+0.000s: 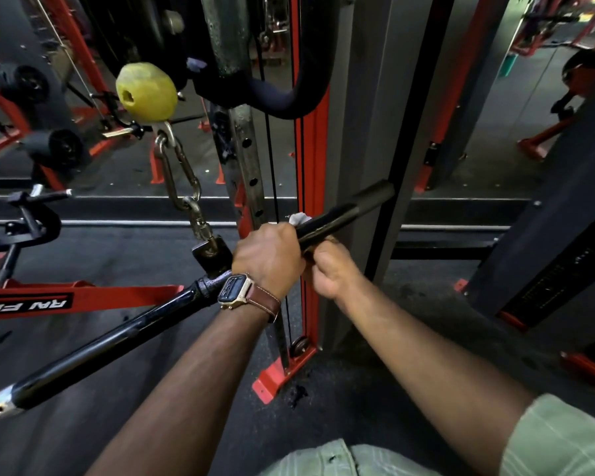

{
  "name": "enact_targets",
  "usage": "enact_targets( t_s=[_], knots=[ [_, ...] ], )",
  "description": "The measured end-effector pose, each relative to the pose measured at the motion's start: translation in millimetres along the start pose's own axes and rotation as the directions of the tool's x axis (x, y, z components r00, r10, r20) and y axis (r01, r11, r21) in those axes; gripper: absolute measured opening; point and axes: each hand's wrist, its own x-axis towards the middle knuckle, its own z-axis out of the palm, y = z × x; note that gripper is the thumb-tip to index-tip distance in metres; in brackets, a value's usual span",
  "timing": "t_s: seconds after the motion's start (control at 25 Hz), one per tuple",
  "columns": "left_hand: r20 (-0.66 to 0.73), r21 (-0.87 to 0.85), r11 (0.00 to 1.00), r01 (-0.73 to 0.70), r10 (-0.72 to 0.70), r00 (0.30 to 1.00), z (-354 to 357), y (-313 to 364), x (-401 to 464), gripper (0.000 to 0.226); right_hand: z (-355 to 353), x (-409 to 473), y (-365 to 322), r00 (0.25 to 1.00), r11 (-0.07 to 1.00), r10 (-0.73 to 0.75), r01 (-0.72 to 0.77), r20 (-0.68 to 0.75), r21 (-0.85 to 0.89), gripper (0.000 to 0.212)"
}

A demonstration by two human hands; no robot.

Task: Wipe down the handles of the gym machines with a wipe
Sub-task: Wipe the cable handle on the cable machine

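Note:
A long black cable bar (100, 352) hangs slantwise from a chain, its chrome end low at the left and its rubber-gripped right handle (351, 209) pointing up toward the grey post. My left hand (268, 257), with a wristwatch, grips the bar near its middle, and a bit of white wipe (298, 218) sticks out above its fingers. My right hand (330, 269) curls around the handle from below, right beside the left hand. How much of the wipe lies under the fingers is hidden.
A chain with carabiners (182, 180) runs up from the bar to a yellow ball stop (146, 92). The red and grey machine frame (310, 149) stands right behind the bar. Another machine (557, 262) is at the right, a red-framed bench (83, 297) at the left.

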Motion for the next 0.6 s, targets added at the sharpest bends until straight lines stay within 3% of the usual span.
enact_targets(
  t_s=[0.08,0.16,0.24,0.36,0.44,0.52,0.6],
  knots=[
    [-0.015,-0.009,1.000,-0.009,0.009,1.000,-1,-1,-4,0.013,-12,5,-5,1.000,0.997,-0.016,0.017,-0.009,0.077,0.010],
    [-0.024,0.007,1.000,-0.009,0.009,1.000,0,-2,-7,0.012,-20,6,-12,0.991,0.935,-0.018,0.064,-0.135,0.350,0.021],
    [-0.024,0.033,0.999,0.004,-0.003,1.000,-2,-6,-5,0.013,-17,4,-10,0.980,0.931,0.011,0.062,-0.199,0.360,0.034],
    [0.061,0.044,0.999,0.015,-0.017,0.998,-5,-8,-3,0.014,-5,-13,8,0.975,0.998,0.033,-0.021,-0.218,0.057,0.042],
    [0.148,0.003,1.000,0.007,-0.008,0.989,-10,-9,3,0.010,3,-32,10,0.903,0.988,-0.031,-0.036,-0.428,-0.148,0.029],
    [0.268,-0.072,0.996,-0.049,0.067,0.961,-11,-11,17,0.021,1,-54,12,0.786,0.935,-0.292,0.115,-0.545,-0.335,0.019],
    [0.348,-0.139,0.985,-0.101,0.144,0.926,-11,-7,29,0.030,-3,-69,11,0.651,0.754,-0.619,0.336,-0.439,-0.564,0.015]
  ],
)
